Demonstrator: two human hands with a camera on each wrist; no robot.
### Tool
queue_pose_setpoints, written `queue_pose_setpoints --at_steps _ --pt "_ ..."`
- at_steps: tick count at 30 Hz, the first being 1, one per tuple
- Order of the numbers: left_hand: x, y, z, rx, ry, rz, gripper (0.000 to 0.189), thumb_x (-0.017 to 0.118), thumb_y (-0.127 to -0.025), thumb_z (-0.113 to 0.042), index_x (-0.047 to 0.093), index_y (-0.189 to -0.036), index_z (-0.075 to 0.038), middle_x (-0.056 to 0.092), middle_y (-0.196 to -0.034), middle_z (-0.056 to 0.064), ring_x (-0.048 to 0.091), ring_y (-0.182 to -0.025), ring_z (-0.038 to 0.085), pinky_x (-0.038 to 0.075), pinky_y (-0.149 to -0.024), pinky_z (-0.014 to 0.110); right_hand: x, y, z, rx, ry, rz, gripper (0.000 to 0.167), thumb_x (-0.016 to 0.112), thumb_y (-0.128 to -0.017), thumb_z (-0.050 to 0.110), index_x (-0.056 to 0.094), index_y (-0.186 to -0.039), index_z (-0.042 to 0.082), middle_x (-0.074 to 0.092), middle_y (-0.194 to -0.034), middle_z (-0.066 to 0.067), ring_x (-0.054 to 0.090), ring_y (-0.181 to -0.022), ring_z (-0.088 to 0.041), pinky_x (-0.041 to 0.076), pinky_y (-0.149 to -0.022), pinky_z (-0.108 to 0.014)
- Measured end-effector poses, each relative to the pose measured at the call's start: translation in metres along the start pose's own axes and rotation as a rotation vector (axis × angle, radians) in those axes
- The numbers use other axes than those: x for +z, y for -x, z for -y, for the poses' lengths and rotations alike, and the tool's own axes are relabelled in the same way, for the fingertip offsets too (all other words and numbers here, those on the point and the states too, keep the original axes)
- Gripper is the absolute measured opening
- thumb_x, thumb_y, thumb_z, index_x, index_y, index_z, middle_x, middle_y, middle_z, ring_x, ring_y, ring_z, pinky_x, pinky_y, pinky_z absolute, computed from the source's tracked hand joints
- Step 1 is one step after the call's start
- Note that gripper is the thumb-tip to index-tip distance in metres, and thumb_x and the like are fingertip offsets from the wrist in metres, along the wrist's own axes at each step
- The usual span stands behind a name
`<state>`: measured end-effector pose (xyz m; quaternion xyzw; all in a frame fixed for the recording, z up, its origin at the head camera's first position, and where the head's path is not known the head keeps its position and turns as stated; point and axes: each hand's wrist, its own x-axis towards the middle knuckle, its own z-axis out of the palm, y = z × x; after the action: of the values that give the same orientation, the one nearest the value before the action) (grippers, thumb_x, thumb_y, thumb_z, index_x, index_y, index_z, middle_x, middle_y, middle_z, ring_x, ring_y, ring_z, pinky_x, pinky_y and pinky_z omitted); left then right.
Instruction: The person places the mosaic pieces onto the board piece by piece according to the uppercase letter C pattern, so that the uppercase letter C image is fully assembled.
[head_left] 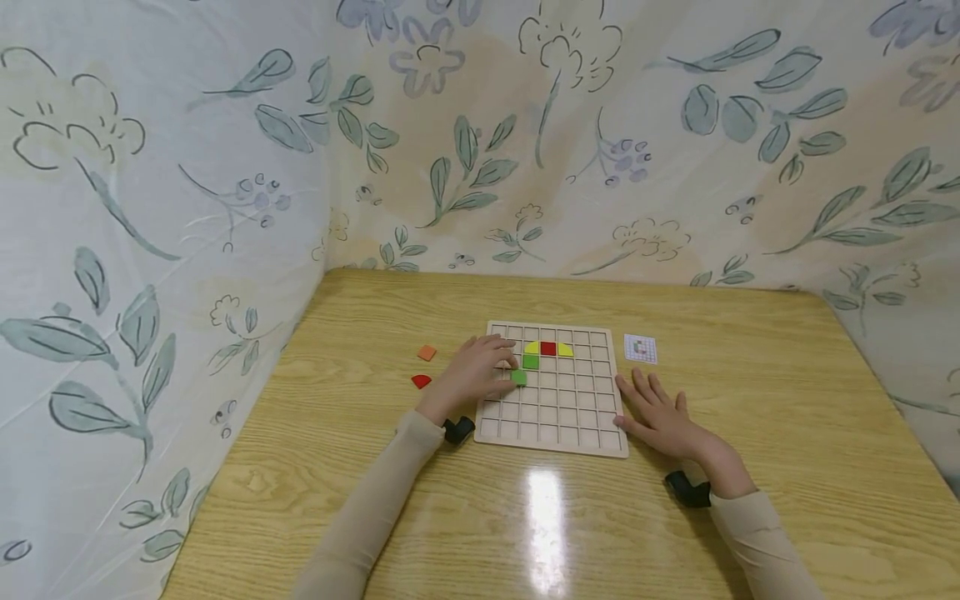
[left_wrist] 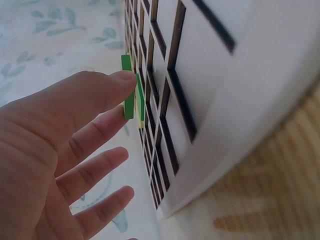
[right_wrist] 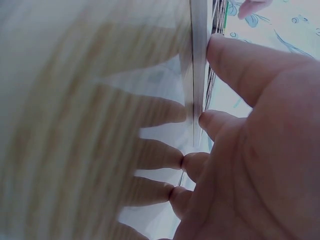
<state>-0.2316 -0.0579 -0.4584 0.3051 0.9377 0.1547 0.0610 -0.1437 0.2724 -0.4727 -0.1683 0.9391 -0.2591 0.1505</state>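
A square wooden grid board [head_left: 558,417] lies on the table. My left hand [head_left: 477,369] reaches over its left side and pinches a green square tile [left_wrist: 128,90] between thumb and index finger, just above the grid; the other fingers are spread. Set in the board are another green tile [head_left: 531,362], a red square tile [head_left: 548,348] and two yellow quarter-round tiles [head_left: 566,350]. My right hand [head_left: 664,422] rests at the board's right edge with its fingers spread, thumb and fingertips touching the edge and table.
An orange square tile [head_left: 427,352] and a red quarter-round tile [head_left: 422,381] lie on the table left of the board. A small printed pattern card [head_left: 641,349] lies to its right. Floral cloth [head_left: 480,167] hangs behind the wooden table [head_left: 360,333].
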Motion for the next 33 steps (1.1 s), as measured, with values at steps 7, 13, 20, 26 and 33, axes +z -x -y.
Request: queue_pose_setpoints --at_steps 7,13,20,26,33 --pt "-0.001 -0.012 -0.005 0.029 -0.002 0.014 0.021 0.065 -0.085 -0.038 0.068 -0.100 -0.024 0.046 -0.140 -0.001 0.031 -0.136 0.023 0.019 -0.110 0.055 0.000 -0.001 -0.002 -0.001 -0.002 0.004 0.071 0.047 -0.095 0.041 0.013 -0.149 0.011 -0.001 -0.153 -0.025 -0.009 -0.137 -0.047 -0.012 -0.094 -0.075" --pt "-0.001 -0.016 -0.008 0.057 -0.045 0.013 0.021 0.066 -0.084 -0.037 0.068 -0.099 -0.023 0.047 -0.139 0.001 0.033 -0.134 0.026 0.021 -0.109 0.057 0.000 -0.001 -0.004 0.000 -0.004 0.009 0.071 0.047 -0.095 0.042 0.013 -0.150 0.013 -0.002 -0.153 -0.023 -0.010 -0.138 -0.046 -0.012 -0.094 -0.074" --pt "0.001 -0.021 -0.009 0.042 -0.043 0.034 0.025 0.067 -0.082 -0.042 0.068 -0.102 -0.027 0.046 -0.140 -0.003 0.033 -0.134 0.021 0.018 -0.110 0.057 -0.001 -0.003 -0.004 0.005 -0.001 0.011 0.071 0.047 -0.095 0.042 0.013 -0.150 0.012 -0.002 -0.153 -0.024 -0.010 -0.137 -0.047 -0.012 -0.094 -0.075" --pt "0.002 -0.023 -0.008 0.036 -0.039 0.019 0.025 0.068 -0.081 -0.044 0.069 -0.100 -0.028 0.048 -0.138 -0.004 0.035 -0.133 0.022 0.020 -0.109 0.057 -0.002 -0.004 -0.005 0.006 0.005 0.014 0.071 0.047 -0.095 0.042 0.012 -0.150 0.012 -0.002 -0.153 -0.024 -0.009 -0.137 -0.047 -0.012 -0.094 -0.075" --pt "0.001 -0.024 -0.007 0.036 -0.042 0.027 0.025 0.068 -0.081 -0.044 0.069 -0.101 -0.028 0.049 -0.138 -0.003 0.034 -0.134 0.024 0.020 -0.109 0.057 -0.003 -0.005 -0.006 0.011 0.005 0.015 0.071 0.047 -0.095 0.042 0.012 -0.150 0.013 -0.002 -0.153 -0.024 -0.010 -0.137 -0.047 -0.012 -0.094 -0.075"
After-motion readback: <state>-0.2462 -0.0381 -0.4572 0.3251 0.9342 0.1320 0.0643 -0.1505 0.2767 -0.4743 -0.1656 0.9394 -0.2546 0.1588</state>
